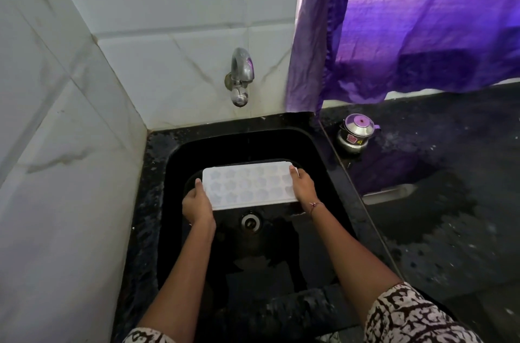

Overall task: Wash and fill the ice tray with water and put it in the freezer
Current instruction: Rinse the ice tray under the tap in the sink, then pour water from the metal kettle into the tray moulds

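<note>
A white ice tray with several flower-shaped cells is held level inside the black sink, below the chrome tap. My left hand grips its left end, thumb on the rim. My right hand grips its right end. No water stream shows from the tap. The drain sits just in front of the tray.
A small steel pot with a lid stands on the wet black counter to the right. A purple curtain hangs above the counter. White tiled walls close in the left and back.
</note>
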Available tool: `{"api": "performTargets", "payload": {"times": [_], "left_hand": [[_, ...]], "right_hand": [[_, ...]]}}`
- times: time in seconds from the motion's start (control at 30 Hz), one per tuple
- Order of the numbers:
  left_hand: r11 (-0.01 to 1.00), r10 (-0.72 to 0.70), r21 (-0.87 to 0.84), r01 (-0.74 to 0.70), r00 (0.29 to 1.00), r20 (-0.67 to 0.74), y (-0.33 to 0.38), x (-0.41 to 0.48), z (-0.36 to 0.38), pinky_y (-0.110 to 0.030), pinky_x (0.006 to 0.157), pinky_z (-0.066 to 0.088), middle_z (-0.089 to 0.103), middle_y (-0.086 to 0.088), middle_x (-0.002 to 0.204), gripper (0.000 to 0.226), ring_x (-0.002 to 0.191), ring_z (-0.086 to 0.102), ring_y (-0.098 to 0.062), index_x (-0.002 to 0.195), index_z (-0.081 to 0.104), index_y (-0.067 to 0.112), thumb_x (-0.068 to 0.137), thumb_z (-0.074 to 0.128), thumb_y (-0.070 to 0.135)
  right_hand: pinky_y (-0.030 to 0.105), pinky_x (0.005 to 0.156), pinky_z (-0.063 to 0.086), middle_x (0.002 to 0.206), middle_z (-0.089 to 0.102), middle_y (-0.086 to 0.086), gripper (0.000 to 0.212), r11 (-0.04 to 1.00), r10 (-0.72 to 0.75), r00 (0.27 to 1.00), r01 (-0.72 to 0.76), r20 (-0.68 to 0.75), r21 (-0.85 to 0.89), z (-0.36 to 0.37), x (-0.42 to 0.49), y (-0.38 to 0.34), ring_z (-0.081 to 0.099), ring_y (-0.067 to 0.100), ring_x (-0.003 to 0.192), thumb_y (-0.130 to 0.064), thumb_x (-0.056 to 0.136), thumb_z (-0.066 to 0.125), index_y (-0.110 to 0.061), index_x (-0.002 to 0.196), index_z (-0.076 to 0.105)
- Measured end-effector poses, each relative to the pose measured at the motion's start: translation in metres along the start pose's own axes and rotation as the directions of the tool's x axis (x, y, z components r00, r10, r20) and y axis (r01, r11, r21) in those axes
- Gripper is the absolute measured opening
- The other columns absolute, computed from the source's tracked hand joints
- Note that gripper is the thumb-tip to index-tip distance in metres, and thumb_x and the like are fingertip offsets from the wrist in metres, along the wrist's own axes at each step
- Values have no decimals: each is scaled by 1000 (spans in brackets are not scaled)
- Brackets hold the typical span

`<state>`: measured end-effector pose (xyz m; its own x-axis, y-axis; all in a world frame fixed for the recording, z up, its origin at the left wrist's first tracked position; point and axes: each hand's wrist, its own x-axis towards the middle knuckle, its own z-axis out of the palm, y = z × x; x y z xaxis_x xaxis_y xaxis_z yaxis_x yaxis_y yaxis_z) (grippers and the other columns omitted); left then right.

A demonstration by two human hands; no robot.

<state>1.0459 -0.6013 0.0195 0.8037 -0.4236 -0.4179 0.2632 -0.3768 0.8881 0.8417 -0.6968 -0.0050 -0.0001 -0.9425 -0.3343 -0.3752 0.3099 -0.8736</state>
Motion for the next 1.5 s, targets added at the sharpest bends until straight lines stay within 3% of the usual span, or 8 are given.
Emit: {"api": "performTargets", "payload": {"times": [0.2,0.37,0.43,0.5,0.73,1.2,1.37,1.5], "left_hand": [[936,207,240,-257,954,216,3,-7,24,-31,67,35,50,-3,69,37,77,52,-27,83,54,7,100,40,36],[899,229,329,-289,951,209,-4,-18,38,-43,93,41,59,-16,119,42,112,54,-36,119,55,1,104,28,29],[884,217,364,-295,947,238,-2,-18,42,-43,92,41,58,-22,119,41,111,54,-38,116,55,-1,104,26,26],[846,216,380,-374,892,397,-15,-76,117,-43,88,42,59,-22,112,39,106,55,-38,107,55,0,104,26,26],[761,266,470,-448,876,403,-13,-94,137,-38,80,40,61,-22,110,38,105,56,-38,105,57,3,103,28,26],[561,319,669,-487,873,368,-55,-206,268,-43,83,46,64,-25,108,34,103,59,-43,107,57,3,101,31,24],[517,325,719,-464,884,337,-65,-215,283,-43,82,47,64,-25,107,33,100,61,-42,107,57,3,100,33,23],[473,346,749,-464,880,326,-64,-219,289,-41,78,47,65,-24,105,32,97,62,-41,105,57,2,100,32,21]], "right_hand": [[38,101,41,124,59,16,48,995,39,993,-28,-112,91,-32,-5,7,54,31,117,-36,102,30,-3,122,58],[38,100,42,126,60,16,48,998,55,991,-51,-119,34,-50,1,2,55,30,116,-39,101,33,-7,124,59],[37,99,40,125,60,18,47,998,26,990,-33,-141,-47,-58,1,-3,54,33,116,-36,102,32,-4,124,58],[36,94,39,121,61,21,47,995,78,949,-94,-305,-37,-150,8,31,54,36,114,-33,102,31,-1,119,60],[40,91,42,117,62,23,51,946,12,939,-122,-344,-301,-174,15,42,54,40,112,-33,103,22,-1,116,59],[40,82,49,105,68,19,49,697,-149,926,-150,-347,-701,-329,76,85,64,38,99,-29,103,23,-3,104,66],[34,73,50,105,68,11,28,420,-217,968,-27,-129,-907,-346,88,94,66,30,96,-25,95,49,-8,115,57],[31,69,47,106,66,9,32,352,-249,968,55,-37,-934,-349,100,100,65,26,96,-25,95,49,-8,121,53]]}}
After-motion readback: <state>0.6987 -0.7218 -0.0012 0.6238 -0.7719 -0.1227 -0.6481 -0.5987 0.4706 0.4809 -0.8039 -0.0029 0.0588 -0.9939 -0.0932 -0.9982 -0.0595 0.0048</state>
